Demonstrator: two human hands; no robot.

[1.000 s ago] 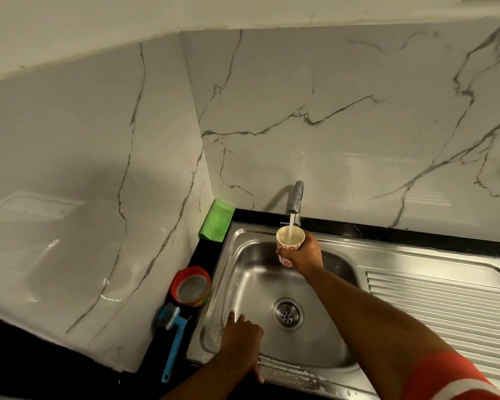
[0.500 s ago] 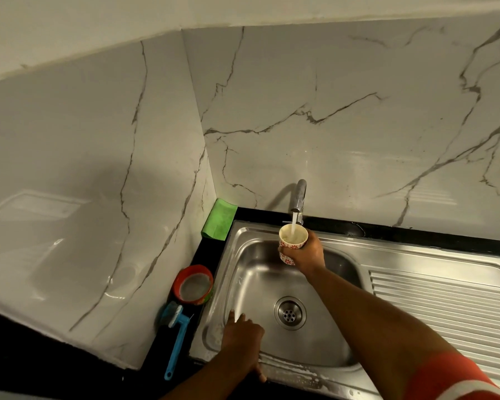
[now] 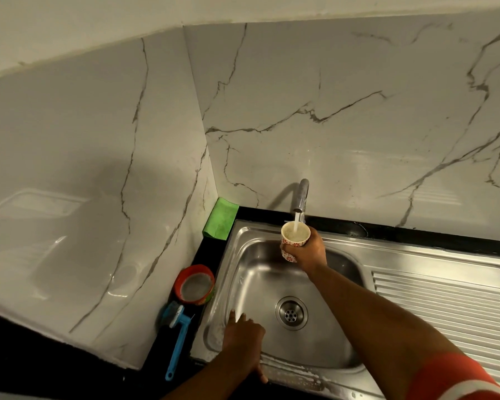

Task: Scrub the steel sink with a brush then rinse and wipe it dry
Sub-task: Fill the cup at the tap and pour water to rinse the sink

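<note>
The steel sink fills the lower right, its drain in the basin floor. My right hand grips a small white cup with red flowers under the tap; water runs into the cup. My left hand rests on the sink's near left rim, fingers reaching down into the basin and thumb on the soapy front rim. A blue-handled brush lies on the black counter left of the sink. A green cloth leans in the back corner.
A red-rimmed round tub stands on the black counter between brush and cloth. The ribbed drainboard extends right of the basin. Marble-patterned walls rise close behind and to the left.
Nothing has moved apart from a slight camera shift; the cup stays under the running tap and the left hand stays on the rim.
</note>
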